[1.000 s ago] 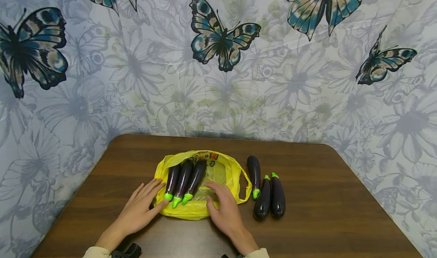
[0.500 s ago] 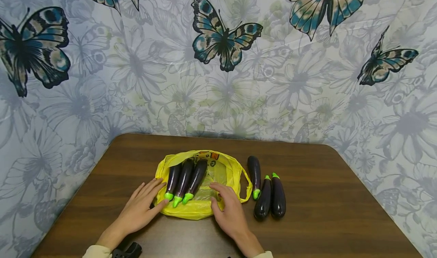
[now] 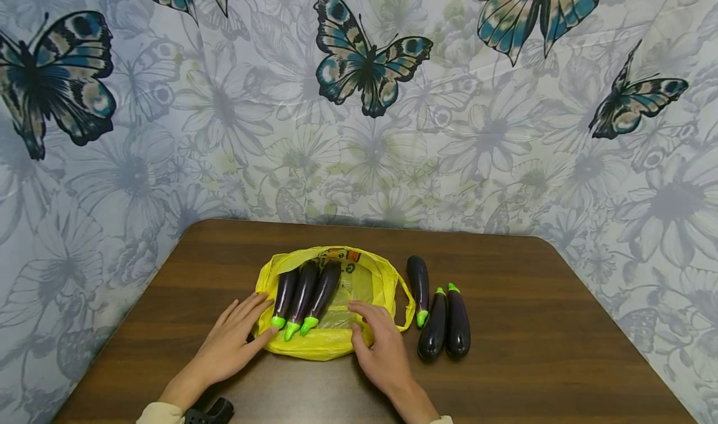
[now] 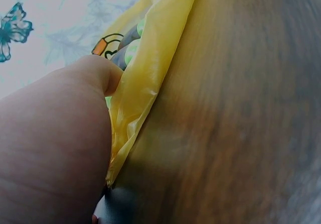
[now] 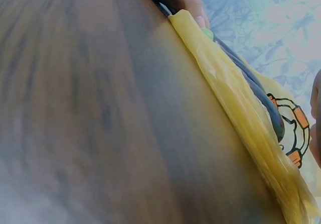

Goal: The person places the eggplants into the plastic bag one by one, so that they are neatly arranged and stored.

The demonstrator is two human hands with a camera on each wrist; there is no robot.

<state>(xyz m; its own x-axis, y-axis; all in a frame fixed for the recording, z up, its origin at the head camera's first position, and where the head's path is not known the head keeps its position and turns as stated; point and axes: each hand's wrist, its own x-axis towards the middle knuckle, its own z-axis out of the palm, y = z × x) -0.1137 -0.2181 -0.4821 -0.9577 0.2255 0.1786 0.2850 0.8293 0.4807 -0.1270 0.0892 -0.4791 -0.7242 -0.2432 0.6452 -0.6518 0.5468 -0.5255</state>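
A yellow plastic bag (image 3: 314,348) lies with its mouth spread wide on the table. Inside its left half are three eggplants (image 3: 303,293) side by side, green stem ends toward me. My left hand (image 3: 227,343) rests on the bag's left edge, fingers extended and thumb near the stems; in the left wrist view the thumb (image 4: 98,73) touches the yellow plastic. At the bag's front right is my right hand (image 3: 382,352), fingers loosely bent over the rim with a gap between thumb and forefinger. Whether its fingertips press the plastic cannot be seen clearly.
Right of the bag lie three more eggplants: one farther back (image 3: 417,287) with its stem toward me, and a pair (image 3: 445,327) with stems pointing away. The brown wooden table (image 3: 521,324) ends at a wall covering (image 3: 370,162) printed with butterflies.
My right hand has shifted a little to the right along the bag's front rim. The left hand and all the eggplants have stayed in place.
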